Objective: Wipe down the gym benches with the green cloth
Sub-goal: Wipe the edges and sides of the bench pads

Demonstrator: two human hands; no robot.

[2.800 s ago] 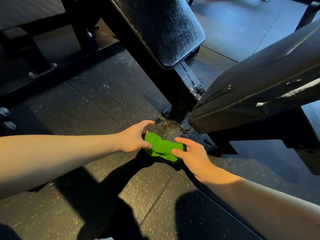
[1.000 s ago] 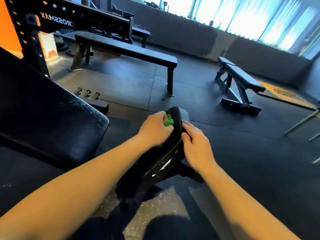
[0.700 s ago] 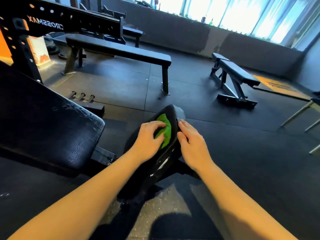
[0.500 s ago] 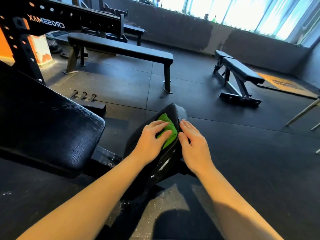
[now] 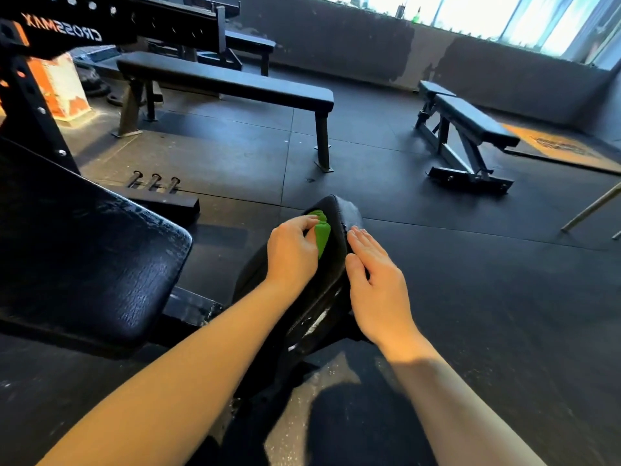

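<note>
Bunched up now: half a second back the green cloth (image 5: 322, 233) lay spread under flatter fingers, and the left hand (image 5: 290, 255) has since curled and gathered it into a narrow wad near the raised tip of the bench pad (image 5: 341, 213). That hand grips the cloth against black vinyl. The right hand (image 5: 378, 287) lies just beside it, fingers (image 5: 361, 240) straight along the pad's right edge, holding nothing. Whitish scuffs streak the pad's side between the wrists. Left of the left hand sits a broad, cracked backrest pad (image 5: 87, 257). Beyond both hands stands a long flat bench (image 5: 228, 82), with an adjustable bench (image 5: 470, 121) off right, on dark speckled rubber floor (image 5: 487, 280) under bright windows (image 5: 470, 15).
</note>
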